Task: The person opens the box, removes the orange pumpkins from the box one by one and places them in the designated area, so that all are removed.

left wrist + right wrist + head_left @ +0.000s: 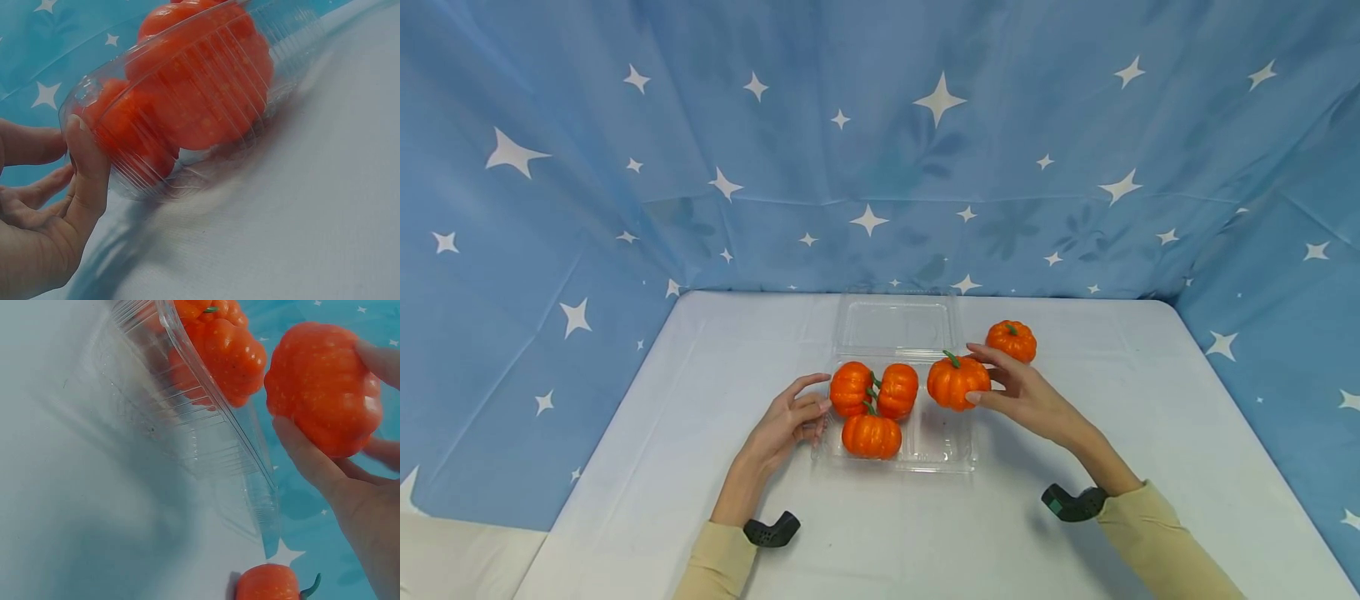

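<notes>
A clear plastic clamshell box (936,457) lies with its lid (895,327) folded back, and three small orange pumpkins (871,437) sit in its left part. My left hand (786,425) is at the box's left side; in the left wrist view its thumb and a finger pinch the clear wall (84,103). Over the right part of the box, my right hand (1026,400) holds another pumpkin (953,383) between thumb and fingers, its green stem upward. The right wrist view shows this held pumpkin (322,387) raised above the rim, apart from the others.
One more pumpkin (1011,340) stands on the white table (1075,350) behind my right hand, outside the box. A blue curtain (880,150) with white stars hangs along the table's back and sides. A black wrist device (1072,503) sits on each arm.
</notes>
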The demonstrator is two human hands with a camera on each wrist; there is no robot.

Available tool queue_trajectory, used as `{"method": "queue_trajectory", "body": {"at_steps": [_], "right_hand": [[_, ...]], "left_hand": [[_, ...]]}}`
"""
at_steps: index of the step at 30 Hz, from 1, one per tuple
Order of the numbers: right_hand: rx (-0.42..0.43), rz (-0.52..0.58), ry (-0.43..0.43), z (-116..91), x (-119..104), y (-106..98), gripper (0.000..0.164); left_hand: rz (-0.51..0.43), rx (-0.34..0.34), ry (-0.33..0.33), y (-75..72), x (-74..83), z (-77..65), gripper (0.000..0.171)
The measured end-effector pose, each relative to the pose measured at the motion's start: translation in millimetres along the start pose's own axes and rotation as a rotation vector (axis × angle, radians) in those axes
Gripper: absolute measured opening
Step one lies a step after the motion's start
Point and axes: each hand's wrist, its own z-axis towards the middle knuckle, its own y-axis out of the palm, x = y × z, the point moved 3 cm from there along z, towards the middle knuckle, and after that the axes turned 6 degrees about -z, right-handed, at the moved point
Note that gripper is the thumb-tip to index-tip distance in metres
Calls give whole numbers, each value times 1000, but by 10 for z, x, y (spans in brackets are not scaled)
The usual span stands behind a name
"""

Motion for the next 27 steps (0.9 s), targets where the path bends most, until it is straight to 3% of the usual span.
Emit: {"method": "queue_trajectory", "body": {"at_steps": [9,16,27], "right_hand": [[17,41,39,-22,40,-16,65],[59,-40,53,-63,65,-58,66],[70,-50,104,-119,132,-168,78]], "left_hand": [[2,2,-6,1,10,-11,55],[4,-1,-2,11,8,-12,54],[2,2,-3,5,3,-4,55]]}}
